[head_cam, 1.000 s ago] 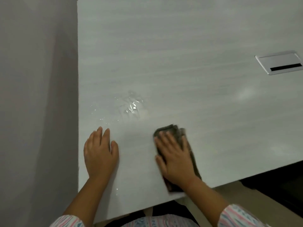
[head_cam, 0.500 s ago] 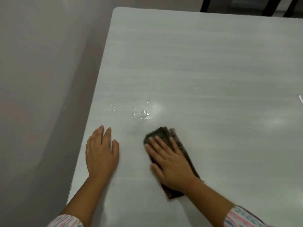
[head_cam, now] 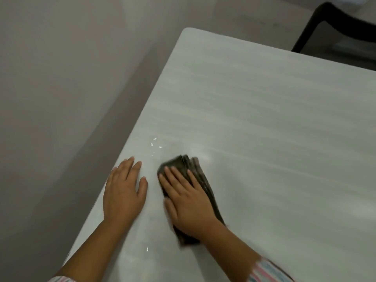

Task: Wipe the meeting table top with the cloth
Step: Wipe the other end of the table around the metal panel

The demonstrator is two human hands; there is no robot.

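Our right hand (head_cam: pixel 187 197) lies flat on the folded dark cloth (head_cam: pixel 184 162), fingers straight and spread. It presses the cloth, not clenched round it. The cloth is on the white meeting table (head_cam: pixel 264 129) near its left edge, showing past our fingertips at 12 and the wrist at 6. Our left hand (head_cam: pixel 124 192), at 9 of the cloth, is released, palm flat on the tabletop. Water droplets (head_cam: pixel 155 145) at 11. Black chair (head_cam: pixel 333 27) at 2, beyond the far edge.
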